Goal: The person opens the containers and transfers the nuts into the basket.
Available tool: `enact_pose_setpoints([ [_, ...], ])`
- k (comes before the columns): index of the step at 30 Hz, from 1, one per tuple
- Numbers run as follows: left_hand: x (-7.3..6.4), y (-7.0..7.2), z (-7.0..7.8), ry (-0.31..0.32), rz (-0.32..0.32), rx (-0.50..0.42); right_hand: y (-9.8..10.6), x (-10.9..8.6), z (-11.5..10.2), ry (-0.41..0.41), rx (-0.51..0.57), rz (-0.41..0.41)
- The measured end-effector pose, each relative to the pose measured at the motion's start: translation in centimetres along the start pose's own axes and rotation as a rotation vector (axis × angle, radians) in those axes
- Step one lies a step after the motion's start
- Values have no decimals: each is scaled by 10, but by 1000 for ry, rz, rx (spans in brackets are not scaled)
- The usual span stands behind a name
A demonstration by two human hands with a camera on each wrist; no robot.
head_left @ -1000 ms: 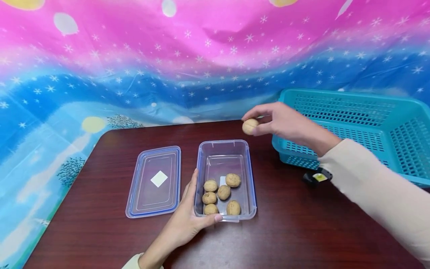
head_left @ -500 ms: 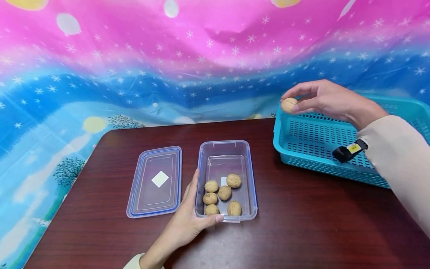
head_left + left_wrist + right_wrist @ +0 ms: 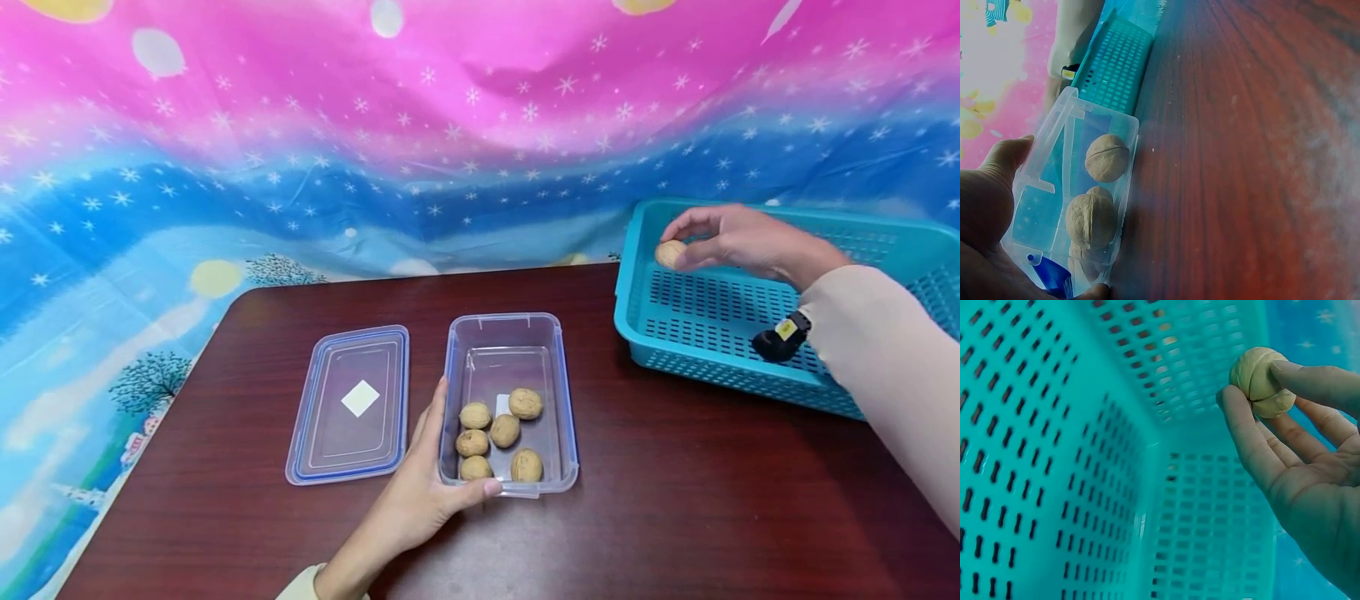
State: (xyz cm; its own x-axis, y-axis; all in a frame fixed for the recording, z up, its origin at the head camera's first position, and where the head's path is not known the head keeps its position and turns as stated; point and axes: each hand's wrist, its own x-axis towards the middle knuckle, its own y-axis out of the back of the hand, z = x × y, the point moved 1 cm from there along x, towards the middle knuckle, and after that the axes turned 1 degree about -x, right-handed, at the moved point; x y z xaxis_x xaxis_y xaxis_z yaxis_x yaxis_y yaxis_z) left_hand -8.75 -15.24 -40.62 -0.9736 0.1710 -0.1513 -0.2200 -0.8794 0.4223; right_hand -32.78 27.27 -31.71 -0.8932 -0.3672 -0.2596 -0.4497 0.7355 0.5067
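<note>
My right hand [image 3: 750, 240] pinches a walnut [image 3: 670, 253] between thumb and fingers over the left end of a teal plastic basket [image 3: 637, 329]. In the right wrist view the same walnut [image 3: 1263, 381] sits at the fingertips, with the basket's perforated walls around it. My left hand [image 3: 420, 492] grips the near left corner of a clear plastic container [image 3: 567, 400], its thumb over the front rim. Several walnuts [image 3: 505, 431] lie in the container's near half. Through its clear wall, the left wrist view shows a few walnuts [image 3: 1107, 157].
Left of the container lies its clear lid [image 3: 348, 442] with a blue seal and a white sticker [image 3: 361, 398]. Everything stands on a dark red-brown table [image 3: 675, 492]. A patterned cloth [image 3: 450, 133] hangs behind the table.
My right hand has carried the walnut rightward from beyond the container to over the basket, then lowered it a little. The left hand and container stay in place.
</note>
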Motion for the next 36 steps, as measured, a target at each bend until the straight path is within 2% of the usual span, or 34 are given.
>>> enact_pose_setpoints([
  [4, 0, 0, 0, -6, 2, -5, -6, 7, 7, -7, -18, -21],
  [10, 1, -1, -1, -10, 5, 1, -13, 12, 16, -17, -163, -55],
  [15, 2, -1, -1, -7, 10, 8, -17, 17, 20, 18, -236, -52],
  [36, 3, 1, 0, 7, 2, 4, -25, 23, 28, -6, -238, -75],
])
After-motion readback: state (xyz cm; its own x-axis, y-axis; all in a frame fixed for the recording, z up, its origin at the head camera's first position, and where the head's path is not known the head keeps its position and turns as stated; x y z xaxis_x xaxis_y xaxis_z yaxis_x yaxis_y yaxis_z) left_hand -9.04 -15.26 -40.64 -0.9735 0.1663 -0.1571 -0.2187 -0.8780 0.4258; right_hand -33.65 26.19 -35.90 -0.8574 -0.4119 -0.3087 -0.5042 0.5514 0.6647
